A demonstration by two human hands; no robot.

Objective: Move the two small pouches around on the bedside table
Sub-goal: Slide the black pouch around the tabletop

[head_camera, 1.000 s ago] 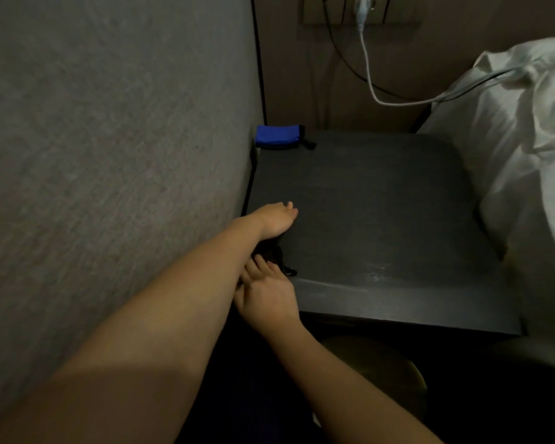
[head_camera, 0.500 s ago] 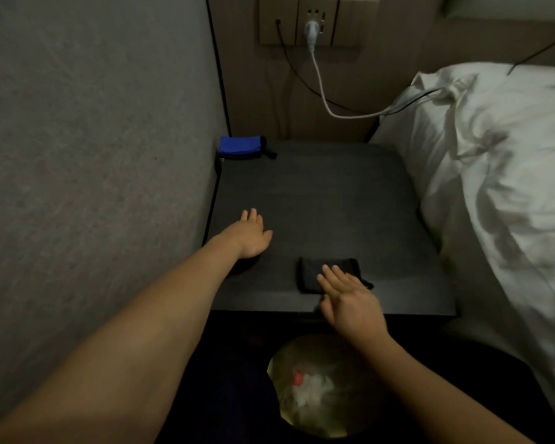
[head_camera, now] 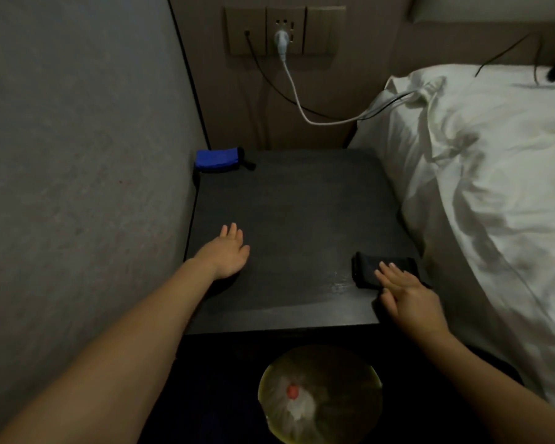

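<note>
At table's right edge, black pouch [head_camera: 377,271]

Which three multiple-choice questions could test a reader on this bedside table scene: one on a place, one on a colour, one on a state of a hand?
1. Where does the blue pouch lie on the bedside table?
A. far left corner, by the wall
B. near right corner
C. the middle

2. What colour is the pouch under the right hand?
A. white
B. black
C. red

3. How is the left hand?
A. curled round the blue pouch
B. gripping the white cable
C. open, fingers straight, holding nothing

Answers: 1 A, it sits in the back corner beside the grey wall. 2 B, the black pouch lies beneath straight fingers. 3 C, the hand holds nothing.
</note>
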